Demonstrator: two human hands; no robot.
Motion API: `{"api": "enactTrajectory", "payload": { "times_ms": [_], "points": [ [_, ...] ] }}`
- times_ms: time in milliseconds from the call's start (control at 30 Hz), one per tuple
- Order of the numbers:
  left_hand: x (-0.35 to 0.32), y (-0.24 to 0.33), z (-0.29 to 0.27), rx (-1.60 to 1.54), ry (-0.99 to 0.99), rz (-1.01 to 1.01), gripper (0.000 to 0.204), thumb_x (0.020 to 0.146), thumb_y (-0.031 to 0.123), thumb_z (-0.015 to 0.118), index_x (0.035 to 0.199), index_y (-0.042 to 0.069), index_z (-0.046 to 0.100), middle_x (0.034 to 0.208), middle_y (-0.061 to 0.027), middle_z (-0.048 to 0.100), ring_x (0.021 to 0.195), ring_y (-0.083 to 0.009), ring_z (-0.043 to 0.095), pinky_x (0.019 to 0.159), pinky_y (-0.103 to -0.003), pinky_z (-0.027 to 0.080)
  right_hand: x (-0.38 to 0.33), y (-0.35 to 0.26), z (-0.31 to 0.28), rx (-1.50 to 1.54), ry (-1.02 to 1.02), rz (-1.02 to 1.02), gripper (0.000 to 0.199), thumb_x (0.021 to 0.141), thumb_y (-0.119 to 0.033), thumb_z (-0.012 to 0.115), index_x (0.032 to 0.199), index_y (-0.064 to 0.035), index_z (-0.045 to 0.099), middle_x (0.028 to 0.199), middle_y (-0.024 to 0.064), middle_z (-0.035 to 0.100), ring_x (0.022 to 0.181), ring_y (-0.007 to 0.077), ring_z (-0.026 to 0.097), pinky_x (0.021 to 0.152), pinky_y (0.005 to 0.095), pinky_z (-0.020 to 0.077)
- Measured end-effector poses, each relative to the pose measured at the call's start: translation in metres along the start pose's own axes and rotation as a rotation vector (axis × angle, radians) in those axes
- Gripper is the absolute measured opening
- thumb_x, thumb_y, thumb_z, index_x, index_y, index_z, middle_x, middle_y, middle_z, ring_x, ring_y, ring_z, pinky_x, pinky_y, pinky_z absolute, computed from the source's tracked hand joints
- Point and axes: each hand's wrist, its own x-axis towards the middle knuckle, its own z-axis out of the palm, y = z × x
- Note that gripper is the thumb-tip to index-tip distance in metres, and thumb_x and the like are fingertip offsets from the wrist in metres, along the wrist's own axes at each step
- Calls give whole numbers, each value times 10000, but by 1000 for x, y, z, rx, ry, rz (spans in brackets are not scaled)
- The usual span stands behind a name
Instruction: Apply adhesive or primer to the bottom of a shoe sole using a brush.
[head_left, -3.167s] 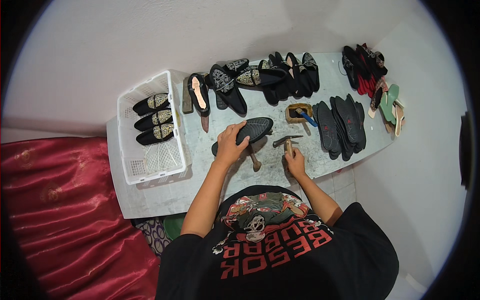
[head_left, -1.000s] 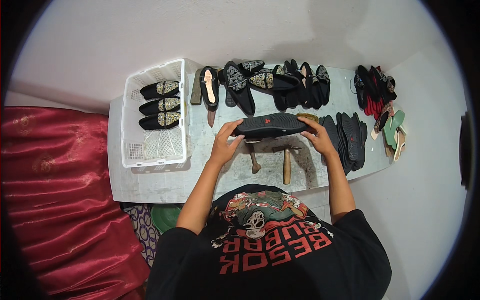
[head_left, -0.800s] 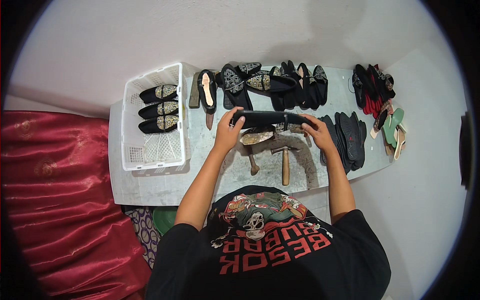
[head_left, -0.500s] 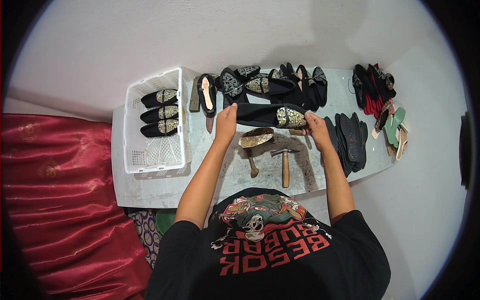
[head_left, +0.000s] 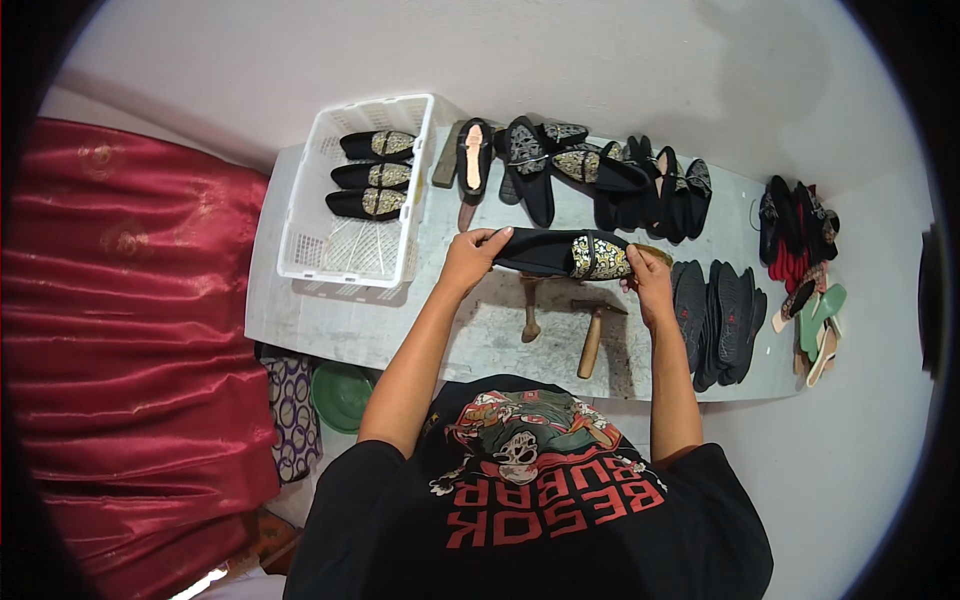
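A black slip-on shoe (head_left: 535,252) with a gold-and-silver patterned vamp and a black strap is held level above the table by both hands. My left hand (head_left: 472,260) is closed on its heel end, thumb on top. At the patterned toe end, my right hand (head_left: 652,283) grips it between thumb and fingers. Beneath the shoe, a tool's wooden handle (head_left: 530,325) sticks out; the shoe hides its upper part. To the right of that handle lies a hammer (head_left: 592,340) with a wooden shaft.
A white plastic basket (head_left: 292,240) holds three similar shoes at left. Several black shoes (head_left: 528,170) line the table's far side, one with a pale insole (head_left: 474,160). Dark soles (head_left: 722,325) are stacked at right, near green and beige pieces (head_left: 822,320). A red curtain (head_left: 140,320) hangs left.
The view has turned, so the table and basket sit farther right in it. The shoe, still in both hands, now covers the round-topped tool seen before.
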Motion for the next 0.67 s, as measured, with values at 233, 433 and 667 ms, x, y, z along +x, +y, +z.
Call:
{"api": "enactTrajectory", "payload": {
  "times_ms": [233,433,667],
  "points": [
    [-2,-5,-51,-195,99,-27,474,939,466,757,979,-6,759,721,10,597,623,-78,544,516,-247,461,-1,-19,68,28,-18,-30,376,1021,-347,690,1141,8,711,851,36,684,595,102,606,517,248,487],
    [5,-20,-135,-68,-16,17,440,957,374,768,1132,-28,737,801,-31,675,636,-92,600,584,-259,510,-4,-24,141,74,-33,22,366,1018,-325,695,1193,-4,677,869,47,683,559,107,627,483,239,498],
    [26,-51,-260,-136,83,-63,544,947,501,741,1118,-15,762,791,-43,686,632,-102,628,574,-269,558,16,-14,260,92,-246,71,382,1015,-272,695,1326,-59,637,986,103,720,636,197,711,561,258,573]
  ]
}}
